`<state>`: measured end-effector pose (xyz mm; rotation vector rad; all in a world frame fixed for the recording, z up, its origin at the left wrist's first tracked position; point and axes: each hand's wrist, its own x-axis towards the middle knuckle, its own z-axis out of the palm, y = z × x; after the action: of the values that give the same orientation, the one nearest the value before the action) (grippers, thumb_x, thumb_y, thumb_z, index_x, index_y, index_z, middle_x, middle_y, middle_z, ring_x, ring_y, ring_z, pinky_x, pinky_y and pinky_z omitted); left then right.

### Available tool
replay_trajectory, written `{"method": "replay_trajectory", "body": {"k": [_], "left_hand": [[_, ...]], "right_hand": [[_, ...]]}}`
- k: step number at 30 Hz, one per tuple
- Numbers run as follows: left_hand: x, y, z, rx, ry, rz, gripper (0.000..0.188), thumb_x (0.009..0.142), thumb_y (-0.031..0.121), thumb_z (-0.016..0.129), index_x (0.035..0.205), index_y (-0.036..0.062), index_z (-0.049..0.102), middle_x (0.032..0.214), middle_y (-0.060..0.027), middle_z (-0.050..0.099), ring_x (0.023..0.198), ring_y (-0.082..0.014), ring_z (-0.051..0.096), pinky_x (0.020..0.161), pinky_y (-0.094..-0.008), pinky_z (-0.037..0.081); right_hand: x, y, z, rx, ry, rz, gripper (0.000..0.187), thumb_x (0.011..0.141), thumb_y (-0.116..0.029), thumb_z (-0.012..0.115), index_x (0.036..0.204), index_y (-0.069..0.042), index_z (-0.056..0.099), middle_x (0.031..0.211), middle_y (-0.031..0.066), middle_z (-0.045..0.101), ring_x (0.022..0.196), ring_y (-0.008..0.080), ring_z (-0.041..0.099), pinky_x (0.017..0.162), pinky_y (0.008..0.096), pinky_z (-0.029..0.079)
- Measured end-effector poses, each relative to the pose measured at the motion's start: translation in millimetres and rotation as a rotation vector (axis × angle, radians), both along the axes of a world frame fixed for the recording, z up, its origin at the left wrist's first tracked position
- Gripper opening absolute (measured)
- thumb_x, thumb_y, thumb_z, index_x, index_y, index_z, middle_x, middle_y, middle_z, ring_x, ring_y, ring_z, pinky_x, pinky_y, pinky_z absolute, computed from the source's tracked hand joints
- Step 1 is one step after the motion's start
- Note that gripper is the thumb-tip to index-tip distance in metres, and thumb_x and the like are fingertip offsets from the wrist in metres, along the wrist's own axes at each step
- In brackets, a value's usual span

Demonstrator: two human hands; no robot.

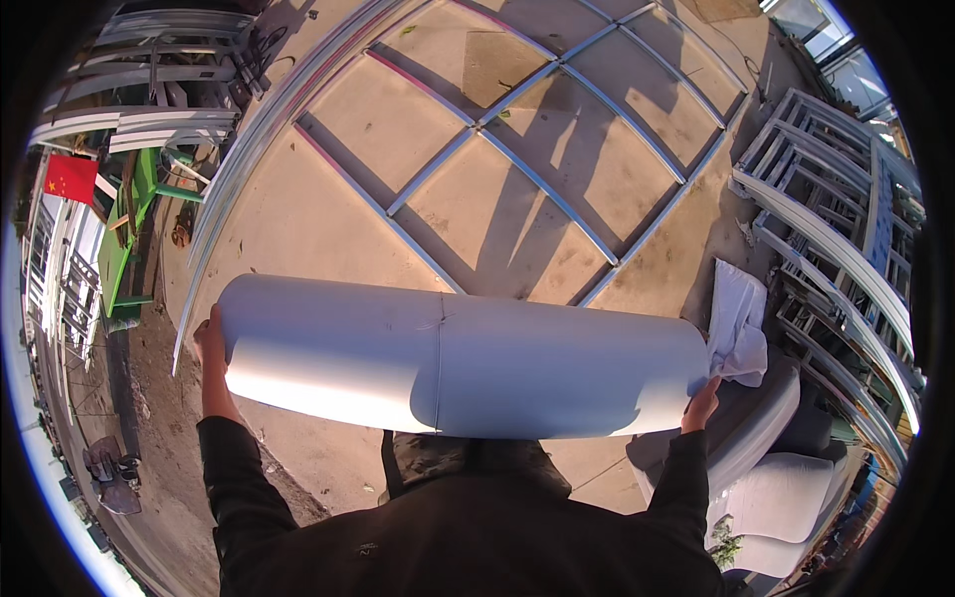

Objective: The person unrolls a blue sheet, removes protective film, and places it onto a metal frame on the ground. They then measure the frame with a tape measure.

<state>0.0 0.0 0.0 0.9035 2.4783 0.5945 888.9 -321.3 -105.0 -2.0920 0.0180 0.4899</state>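
Observation:
A large white roll of sheet material is held crosswise in front of my body, tied round its middle with a thin string. My left hand grips the roll's left end, its fingers partly hidden behind it. At the other end, my right hand is closed on the lower edge. Beyond the roll, a grid of metal bars lies on the concrete ground. The roll covers the near corner of that grid.
Long metal rails run along the grid's left side. Metal frames are stacked at far left and right. A green frame stands near a red flag. At right are a white sack and cushioned seats.

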Motion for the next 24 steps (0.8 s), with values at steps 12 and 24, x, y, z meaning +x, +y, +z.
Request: {"method": "replay_trajectory", "body": {"k": [12, 24], "left_hand": [[114.2, 345.6, -263.5, -0.077, -0.057, -0.446, 0.054, 0.081, 0.053, 0.063, 0.073, -0.0009, 0.061, 0.069, -0.0061, 0.056, 0.065, -0.0174, 0.05, 0.061, -0.0345, 0.042], [200.7, 524.0, -465.5, -0.032, -0.125, -0.558, 0.073, 0.077, 0.062, 0.062, 0.108, -0.0043, 0.064, 0.099, -0.0081, 0.064, 0.087, -0.0184, 0.058, 0.079, -0.0323, 0.045]], "right_hand": [[-134.6, 0.9, -132.6, -0.17, -0.036, -0.609, 0.071, 0.093, -0.054, 0.041, 0.111, 0.014, 0.054, 0.112, 0.0174, 0.06, 0.095, 0.0257, 0.059, 0.086, 0.036, 0.047], [-166.9, 51.9, -333.0, -0.057, -0.018, -0.835, 0.07, 0.094, -0.055, 0.037, 0.116, 0.009, 0.054, 0.117, 0.0139, 0.059, 0.103, 0.0243, 0.057, 0.091, 0.0348, 0.045]]}}
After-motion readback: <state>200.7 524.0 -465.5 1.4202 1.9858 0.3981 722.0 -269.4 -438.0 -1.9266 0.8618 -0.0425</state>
